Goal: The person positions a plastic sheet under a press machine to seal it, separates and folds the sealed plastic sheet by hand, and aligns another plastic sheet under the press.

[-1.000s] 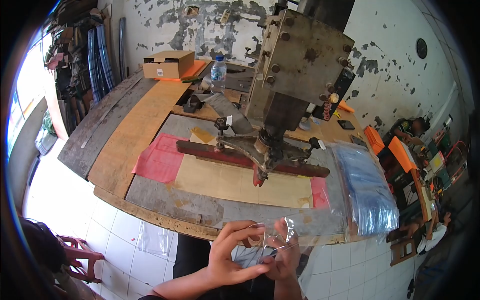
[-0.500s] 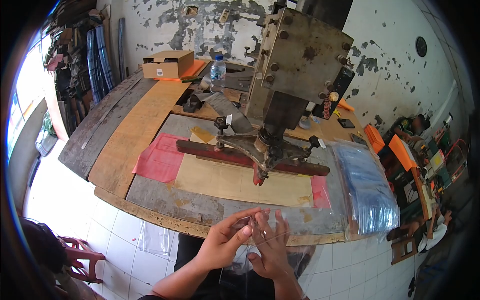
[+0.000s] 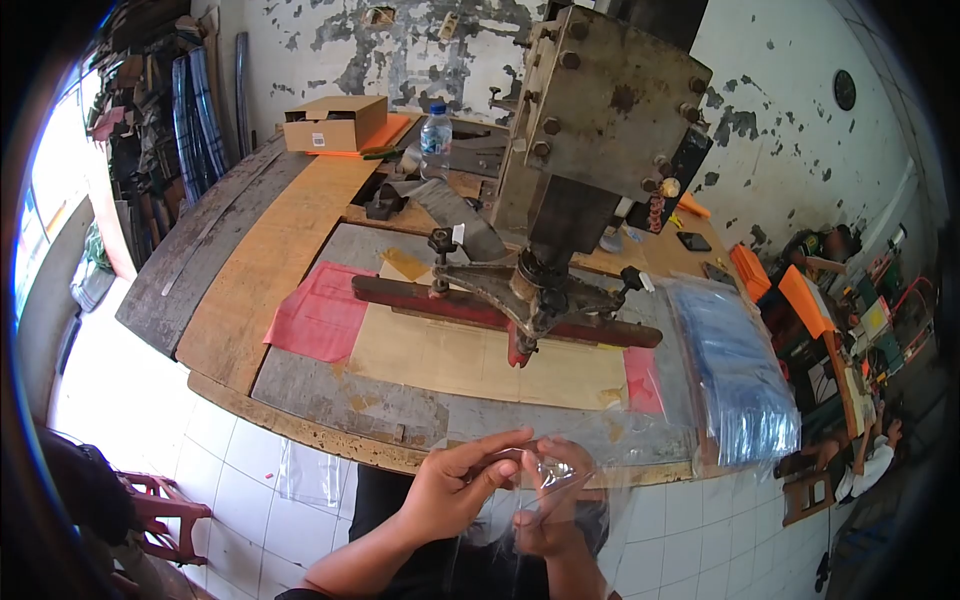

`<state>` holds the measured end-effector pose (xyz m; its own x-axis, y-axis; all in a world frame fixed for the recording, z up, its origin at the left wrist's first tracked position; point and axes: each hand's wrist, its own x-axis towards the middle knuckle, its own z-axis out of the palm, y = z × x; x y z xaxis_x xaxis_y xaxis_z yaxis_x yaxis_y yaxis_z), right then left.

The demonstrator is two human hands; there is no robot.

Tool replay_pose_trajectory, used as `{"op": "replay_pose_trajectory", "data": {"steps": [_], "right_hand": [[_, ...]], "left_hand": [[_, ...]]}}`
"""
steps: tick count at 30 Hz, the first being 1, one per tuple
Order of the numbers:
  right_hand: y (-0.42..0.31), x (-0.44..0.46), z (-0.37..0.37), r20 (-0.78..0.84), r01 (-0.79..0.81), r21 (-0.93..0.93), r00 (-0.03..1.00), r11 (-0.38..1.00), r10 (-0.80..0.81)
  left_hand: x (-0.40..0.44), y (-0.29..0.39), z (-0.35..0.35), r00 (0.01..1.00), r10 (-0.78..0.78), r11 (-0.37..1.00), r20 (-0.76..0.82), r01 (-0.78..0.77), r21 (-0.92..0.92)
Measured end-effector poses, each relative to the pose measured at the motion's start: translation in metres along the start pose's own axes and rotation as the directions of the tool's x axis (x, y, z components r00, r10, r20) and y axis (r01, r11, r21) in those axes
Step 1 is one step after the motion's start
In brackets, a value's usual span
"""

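Observation:
A clear plastic sheet hangs in front of me, below the table's front edge. My left hand is closed on the sheet's upper left part, thumb against the bent fingers. Behind or inside the see-through film, my right hand touches it; glare and motion blur hide how its fingers lie. Beyond both hands stands a press with a long red bar under its head. Beneath the bar lies a tan board, with pink sheets at its ends.
A stack of clear bluish plastic sheets lies at the table's right edge. At the back are a cardboard box and a water bottle. A red stool stands at left, and a plastic piece hangs below the table edge. People sit at far right.
My right hand's fingers, spread before, have drawn in and blurred behind the film. The sheet has bunched and caught glare near the fingertips. My left hand has shifted slightly.

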<state>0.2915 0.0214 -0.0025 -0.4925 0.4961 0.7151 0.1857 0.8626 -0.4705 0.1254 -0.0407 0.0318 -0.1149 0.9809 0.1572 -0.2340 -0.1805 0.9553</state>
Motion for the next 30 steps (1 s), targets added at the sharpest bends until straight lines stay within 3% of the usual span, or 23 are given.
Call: {"op": "replay_pose_trajectory", "data": {"steps": [3, 9, 11, 14, 18, 20, 24, 26, 30], "right_hand": [[-0.004, 0.002, 0.002, -0.048, -0.079, 0.061, 0.996, 0.995, 0.082], [0.003, -0.003, 0.004, -0.093, -0.043, 0.076, 0.994, 0.996, 0.05], [0.004, -0.001, 0.003, -0.088, 0.033, -0.004, 0.996, 0.999, -0.033], [0.004, -0.004, 0.006, -0.081, -0.016, 0.034, 0.997, 0.999, 0.019], [0.008, -0.014, 0.008, -0.05, -0.021, -0.021, 0.999, 1.0, 0.02], [0.007, -0.012, 0.006, -0.007, -0.009, -0.152, 1.0, 0.988, 0.008], [0.014, -0.021, 0.008, 0.079, 0.007, -0.223, 0.997, 0.975, 0.011], [0.013, -0.017, 0.009, 0.053, 0.018, -0.23, 0.999, 0.973, -0.006], [0.015, -0.017, 0.013, 0.006, 0.013, -0.212, 1.0, 0.977, -0.012]], "left_hand": [[-0.001, 0.003, 0.002, 1.0, -0.006, 0.997, -0.009, 0.006, 0.083], [0.001, 0.01, 0.006, 0.998, 0.02, 0.999, -0.052, -0.022, -0.037], [0.002, 0.016, 0.007, 0.997, 0.046, 0.979, -0.068, -0.031, 0.2], [0.003, 0.021, 0.008, 0.994, 0.075, 0.941, -0.081, -0.044, 0.337], [0.002, 0.016, 0.003, 0.994, 0.051, 0.988, -0.093, -0.036, 0.149], [0.001, 0.017, 0.0, 1.0, 0.001, 0.988, -0.03, -0.005, -0.157], [-0.005, 0.023, 0.003, 0.995, 0.092, 0.995, 0.031, -0.093, 0.029], [-0.005, 0.028, 0.003, 0.999, -0.048, 0.993, -0.008, 0.049, 0.11], [-0.005, 0.025, 0.003, 0.997, -0.063, 0.986, -0.041, 0.068, 0.15]]}}
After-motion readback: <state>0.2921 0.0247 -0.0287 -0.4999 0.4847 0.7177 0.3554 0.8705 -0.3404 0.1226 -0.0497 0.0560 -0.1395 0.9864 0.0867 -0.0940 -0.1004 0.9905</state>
